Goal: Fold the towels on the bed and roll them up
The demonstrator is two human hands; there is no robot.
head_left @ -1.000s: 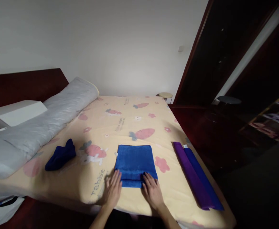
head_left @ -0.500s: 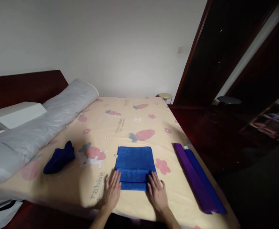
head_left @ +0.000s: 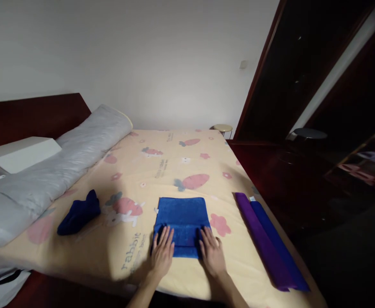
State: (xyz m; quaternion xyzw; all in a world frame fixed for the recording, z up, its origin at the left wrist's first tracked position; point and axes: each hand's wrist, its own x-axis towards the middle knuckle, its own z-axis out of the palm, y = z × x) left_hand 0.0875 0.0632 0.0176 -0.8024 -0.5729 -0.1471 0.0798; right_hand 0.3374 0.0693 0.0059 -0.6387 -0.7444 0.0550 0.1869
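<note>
A blue towel [head_left: 181,210] lies on the bed in front of me, its near part folded over in a band. My left hand [head_left: 162,252] rests flat on the towel's near left part, fingers stretched out. Flat on the near right edge lies my right hand [head_left: 212,251], its fingers also extended. To the right, a purple folded cloth [head_left: 263,244] and a blue folded cloth [head_left: 279,244] lie side by side in long strips. Off to the left sits a crumpled dark blue cloth [head_left: 79,214].
The bed [head_left: 136,158] has a cream sheet printed with carrots and rabbits. A rolled grey quilt [head_left: 78,141] runs along the headboard [head_left: 33,113], with a white box [head_left: 27,154] against it. Beyond the bed stand a round stool [head_left: 222,128] and a darker stool [head_left: 310,133].
My left hand has moved right, from the towel's left edge onto its folded band. My right hand stays almost where it was on the right edge.
</note>
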